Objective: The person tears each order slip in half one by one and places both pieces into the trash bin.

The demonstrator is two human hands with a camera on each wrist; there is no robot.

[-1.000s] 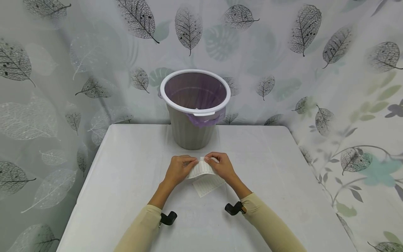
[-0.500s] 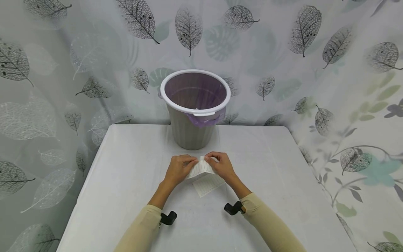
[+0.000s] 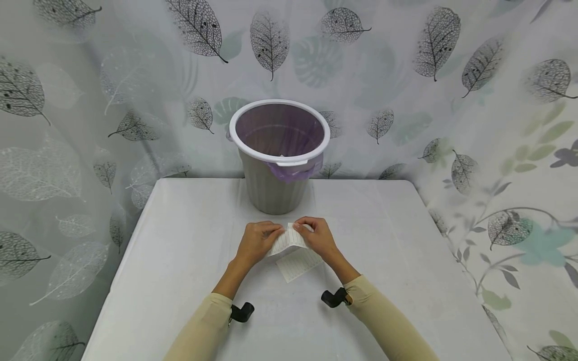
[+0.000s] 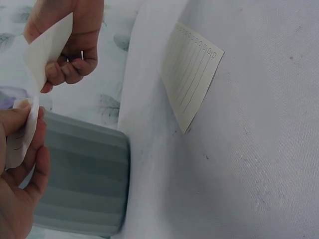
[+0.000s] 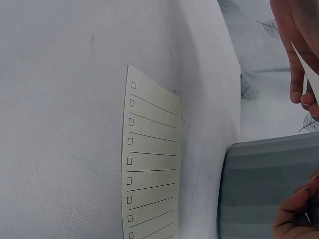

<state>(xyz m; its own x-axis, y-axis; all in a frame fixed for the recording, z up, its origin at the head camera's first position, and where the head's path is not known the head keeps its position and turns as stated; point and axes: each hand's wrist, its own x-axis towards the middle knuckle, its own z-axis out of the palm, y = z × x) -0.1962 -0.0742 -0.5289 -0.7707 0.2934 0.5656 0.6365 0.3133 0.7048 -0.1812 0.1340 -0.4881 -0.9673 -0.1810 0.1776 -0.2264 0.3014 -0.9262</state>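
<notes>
Left hand (image 3: 253, 244) and right hand (image 3: 320, 239) pinch the far edge of the sheet (image 3: 287, 242), so it hangs above the list (image 3: 298, 265)!

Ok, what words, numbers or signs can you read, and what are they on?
No readable words or numbers.
Cream rectangular paper sheet on the white table: only empty squares and lines.
Bent, lined white paper held up: marks too small to read.
Round grey plastic bin: none visible.

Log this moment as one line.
left hand: pinches lined paper | right hand: pinches same paper | checklist sheet: on table | bin: upright beyond hands
</notes>
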